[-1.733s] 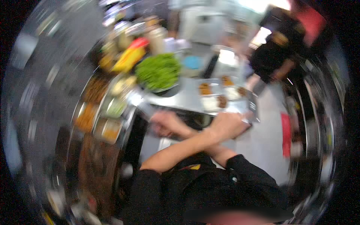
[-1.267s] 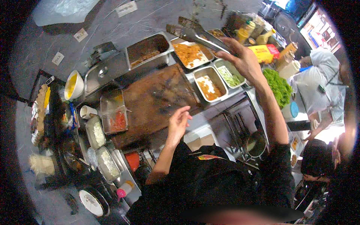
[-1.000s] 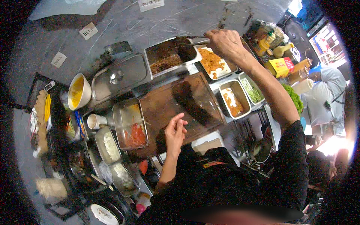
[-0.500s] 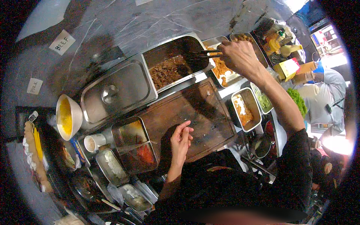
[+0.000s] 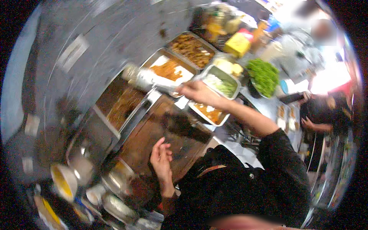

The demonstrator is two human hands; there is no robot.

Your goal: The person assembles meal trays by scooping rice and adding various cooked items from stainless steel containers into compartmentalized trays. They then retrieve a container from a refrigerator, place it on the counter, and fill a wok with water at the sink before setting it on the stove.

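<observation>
My right hand (image 5: 195,94) reaches out at the middle of the view, closed on metal tongs (image 5: 161,84). Smeared by motion, the tongs shine whitish and point left, over the near edge of a tray of orange shredded food (image 5: 168,71). Below the hand stands a smaller steel pan with orange food (image 5: 209,113). Above the near edge of the dark wooden cutting board (image 5: 149,130) hovers my left hand (image 5: 161,159), open, its fingers loosely bent and nothing in it. Left of the board is a deep tray of dark brown shredded meat (image 5: 124,105).
A tray of brown chunks (image 5: 193,50), a pan of chopped greens (image 5: 222,84) and a bowl of lettuce (image 5: 262,78) stand to the right. A white bowl with yellow food (image 5: 63,182) is at lower left. People (image 5: 326,111) work at the far right.
The view has swung rightward, bringing more of the lettuce side in. My right hand has come lower and nearer with the tongs. My left hand stays open and empty by the board.
</observation>
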